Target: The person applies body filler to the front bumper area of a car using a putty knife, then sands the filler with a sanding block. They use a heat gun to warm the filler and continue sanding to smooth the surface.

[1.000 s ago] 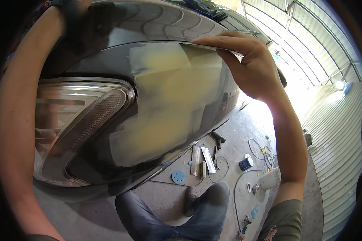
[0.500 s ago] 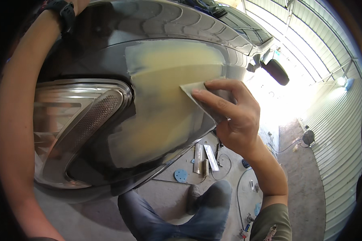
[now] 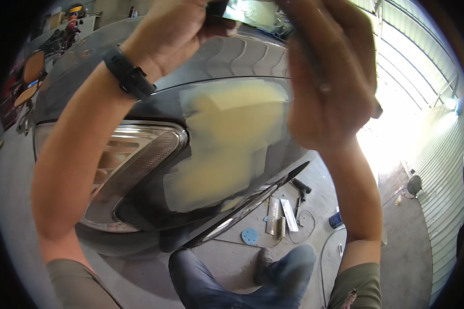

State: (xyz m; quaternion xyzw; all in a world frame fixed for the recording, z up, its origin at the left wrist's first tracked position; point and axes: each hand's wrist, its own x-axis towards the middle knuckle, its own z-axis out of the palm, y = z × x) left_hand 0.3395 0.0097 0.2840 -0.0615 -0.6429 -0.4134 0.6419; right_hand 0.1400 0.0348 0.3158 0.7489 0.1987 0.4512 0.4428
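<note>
Both my hands are raised at the top, over the front of a dark grey car (image 3: 139, 232). My left hand (image 3: 175, 31) grips a dark-edged flat object (image 3: 216, 10), largely cut off by the upper edge; what it is, I cannot tell. My right hand (image 3: 335, 87), smeared by motion, is closed on the thin spreader (image 3: 309, 51), seen edge-on between the fingers. Below them the bodywork carries a pale yellow patch of filler (image 3: 221, 129), with uneven translucent edges, beside the clear headlight (image 3: 144, 154).
On the floor lie a blue sanding disc (image 3: 250, 236), metal strips (image 3: 288, 215), a black tool (image 3: 301, 186), hoses and a blue can (image 3: 335, 220). An orange-brown chair (image 3: 33, 69) and shelves stand back left; a corrugated wall (image 3: 438, 195) runs along the right. My knees are below the bumper.
My right hand has lifted the spreader from the filler patch up to the top of view. My left hand has come inward and rightward toward it. The view has shifted slightly.
</note>
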